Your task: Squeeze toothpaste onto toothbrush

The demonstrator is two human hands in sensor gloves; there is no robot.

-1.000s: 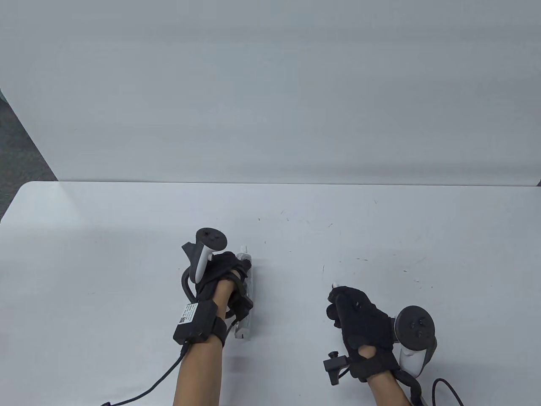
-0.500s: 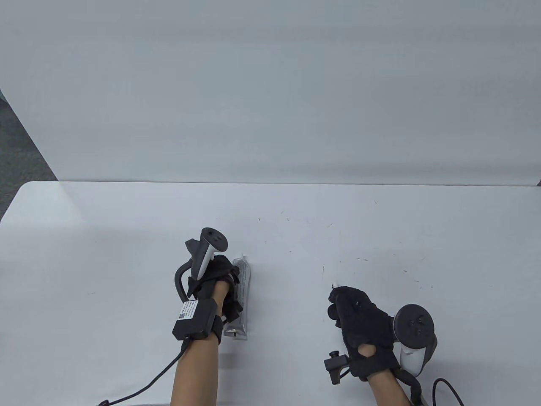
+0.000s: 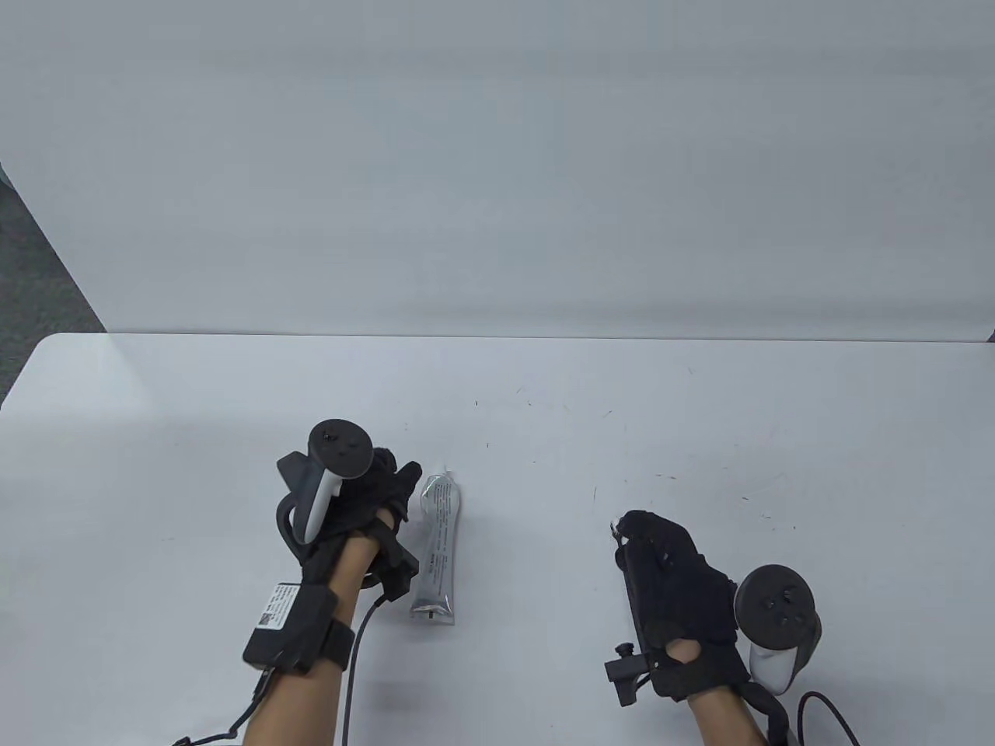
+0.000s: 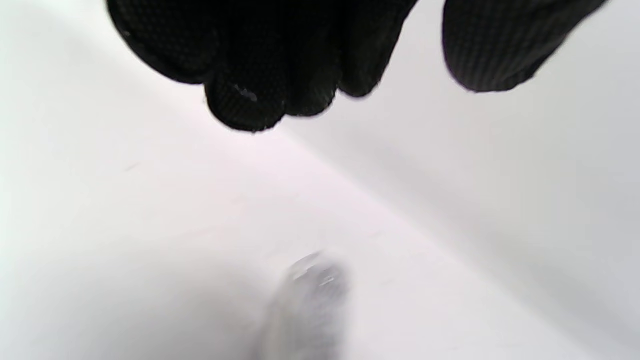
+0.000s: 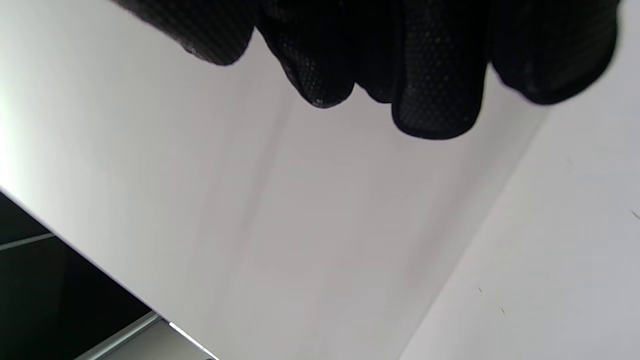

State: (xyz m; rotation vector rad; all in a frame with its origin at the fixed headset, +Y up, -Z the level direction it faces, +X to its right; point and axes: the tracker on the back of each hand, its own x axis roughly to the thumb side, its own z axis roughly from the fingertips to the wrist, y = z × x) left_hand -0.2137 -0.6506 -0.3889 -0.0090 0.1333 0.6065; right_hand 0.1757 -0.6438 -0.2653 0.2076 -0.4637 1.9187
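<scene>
A silvery toothpaste tube [image 3: 438, 544] lies flat on the white table [image 3: 699, 420], its length running near to far. It shows blurred in the left wrist view [image 4: 307, 305]. My left hand [image 3: 389, 482] rests just left of the tube, fingers loose and apart from it, holding nothing. My right hand [image 3: 649, 548] is curled in a fist at the right. A small pale tip [image 3: 615, 531] pokes out at its far end and a thin dark handle runs along its left edge; this looks like the toothbrush. The right wrist view shows only curled fingers [image 5: 430, 100].
The table's far edge meets a plain white wall [image 3: 497, 194]. Dark floor [image 3: 31, 256] shows past the table's left corner. Cables trail from both wrists toward the near edge.
My left hand let go of the tube, laid it flat on the table and moved left off it. My right hand rolled slightly and stayed in place.
</scene>
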